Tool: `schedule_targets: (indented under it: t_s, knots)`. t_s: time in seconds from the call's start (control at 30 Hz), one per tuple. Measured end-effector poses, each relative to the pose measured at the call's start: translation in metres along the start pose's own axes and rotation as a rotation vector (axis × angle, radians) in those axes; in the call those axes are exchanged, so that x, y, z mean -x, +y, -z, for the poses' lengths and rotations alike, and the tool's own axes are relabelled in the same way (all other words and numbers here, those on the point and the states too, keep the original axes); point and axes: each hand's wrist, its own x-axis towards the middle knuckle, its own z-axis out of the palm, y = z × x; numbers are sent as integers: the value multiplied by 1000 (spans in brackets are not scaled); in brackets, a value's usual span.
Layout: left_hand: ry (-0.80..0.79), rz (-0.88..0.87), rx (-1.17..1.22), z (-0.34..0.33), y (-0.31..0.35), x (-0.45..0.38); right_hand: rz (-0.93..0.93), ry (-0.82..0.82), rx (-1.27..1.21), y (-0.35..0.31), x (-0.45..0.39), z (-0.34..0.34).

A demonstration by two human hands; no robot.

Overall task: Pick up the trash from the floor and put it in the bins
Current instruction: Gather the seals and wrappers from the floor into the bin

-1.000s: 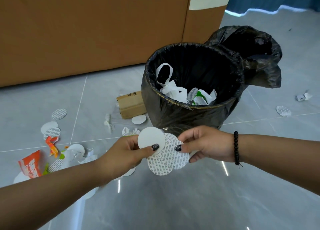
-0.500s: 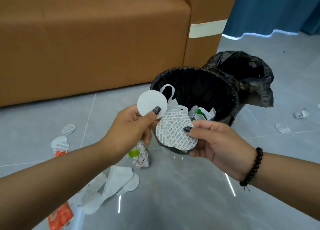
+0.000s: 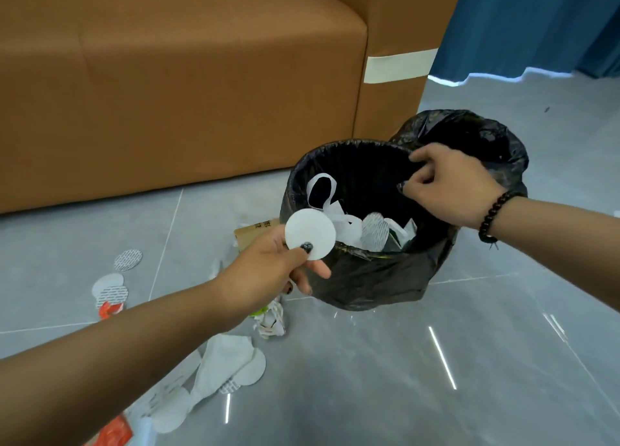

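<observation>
A black-bagged bin [image 3: 352, 142] stands on the grey floor with white scraps and a printed round disc [image 3: 375, 231] lying inside. My left hand [image 3: 275, 271] pinches a plain white round disc [image 3: 310, 232] between thumb and fingers, just outside the bin's near left rim. My right hand [image 3: 448, 185] hovers over the bin's far right side with loosely curled fingers and nothing in it. A second black bag [image 3: 486, 133] sits right behind the bin.
A brown sofa [image 3: 184, 93] fills the back, with a blue curtain [image 3: 536, 19] to its right. On the floor to the left lie printed discs [image 3: 127, 259], crumpled paper [image 3: 271, 323], white paper pieces [image 3: 231, 361], an orange wrapper [image 3: 114, 432] and a small cardboard box [image 3: 251, 234].
My right hand has let go of the printed disc, which now lies in the bin, and has moved over the far rim. My left hand still holds the white disc.
</observation>
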Motion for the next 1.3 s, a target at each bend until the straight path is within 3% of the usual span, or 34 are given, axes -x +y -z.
schedule_targets:
  t_s: [0.07,0.13,0.2,0.37,0.53,0.63,0.83,0.97,1.13,1.3]
  knots:
    - [-56,-19,-48,-1,-3,0,115,-27,-119,-11,11,1]
    - [-93,-43,-90,-4,-5,0,179,-204,-329,-24,30,-4]
    - [-118,-64,-108,-7,-6,0,256,-332,-345,-32,43,-13]
    - [-140,-82,-93,-9,-11,-1,267,-377,-339,-31,44,-25]
    - [-76,17,-64,0,-25,-3,140,-207,-452,-15,18,-19]
    - [-48,106,-39,15,-44,-2,74,-87,-336,4,-3,-20]
    - [204,411,-98,64,-103,-1,76,-57,-55,20,-11,-33]
    - [267,504,-133,92,-137,3,314,-8,60,-1,1,-43]
    - [251,509,-234,104,-167,-3,820,77,280,-35,25,-72]
    - [242,416,-422,103,-183,-13,1115,-36,486,-47,37,-139]
